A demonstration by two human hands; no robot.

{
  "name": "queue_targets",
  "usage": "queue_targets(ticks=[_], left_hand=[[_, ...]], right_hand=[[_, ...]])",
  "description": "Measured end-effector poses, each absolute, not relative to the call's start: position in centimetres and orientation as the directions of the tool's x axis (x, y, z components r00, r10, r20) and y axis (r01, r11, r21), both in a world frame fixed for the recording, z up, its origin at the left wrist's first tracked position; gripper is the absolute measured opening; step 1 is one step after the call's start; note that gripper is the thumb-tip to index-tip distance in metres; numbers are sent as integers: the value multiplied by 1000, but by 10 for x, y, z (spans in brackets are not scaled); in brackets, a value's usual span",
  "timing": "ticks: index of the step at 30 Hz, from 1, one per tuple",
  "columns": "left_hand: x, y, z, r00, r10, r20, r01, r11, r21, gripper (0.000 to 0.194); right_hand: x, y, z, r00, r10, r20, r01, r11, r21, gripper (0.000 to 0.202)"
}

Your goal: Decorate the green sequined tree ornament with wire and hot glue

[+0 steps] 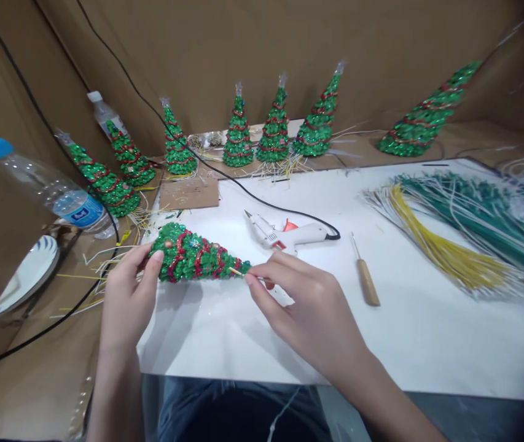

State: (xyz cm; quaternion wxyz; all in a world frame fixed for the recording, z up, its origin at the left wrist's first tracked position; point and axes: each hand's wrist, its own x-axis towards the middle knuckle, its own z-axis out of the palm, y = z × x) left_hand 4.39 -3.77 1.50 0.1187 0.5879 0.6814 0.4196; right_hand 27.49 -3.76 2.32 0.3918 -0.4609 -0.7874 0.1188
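A small green tinsel tree (197, 256) with red garland lies on its side above the white board, its tip pointing right. My left hand (133, 288) is closed round its wide base, thumb on the near side. At the tip, my right hand (298, 294) pinches a thin yellowish stick (236, 271), whose end lies against the tree. Just beyond my hands rests a white glue gun (284, 233) with a red trigger. An awl with a wooden handle (367, 282) lies to the right.
Several finished trees (238, 135) stand along the back and left. Bundles of yellow strands (450, 252) and green strands (483, 215) lie at right. Bottles (77, 205) and a plate (26, 276) are at left. A black cable (252, 193) crosses the board (427, 350).
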Motion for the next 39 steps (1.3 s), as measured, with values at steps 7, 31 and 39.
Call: queue_targets(ticks=[7,31,39], left_hand=[[40,-39,15,-283,907,311,717,-16,697,35],[50,-25,25,-377,877,298,699,58,713,28],[48,-29,24,-387,883,264,666,70,743,28]], right_hand=[[294,-41,22,-222,825,519,629,528,-570,18],[361,-43,10,-36,899,437,794,291,-534,16],[376,-34,3,149,928,342,930,-13,-368,20]])
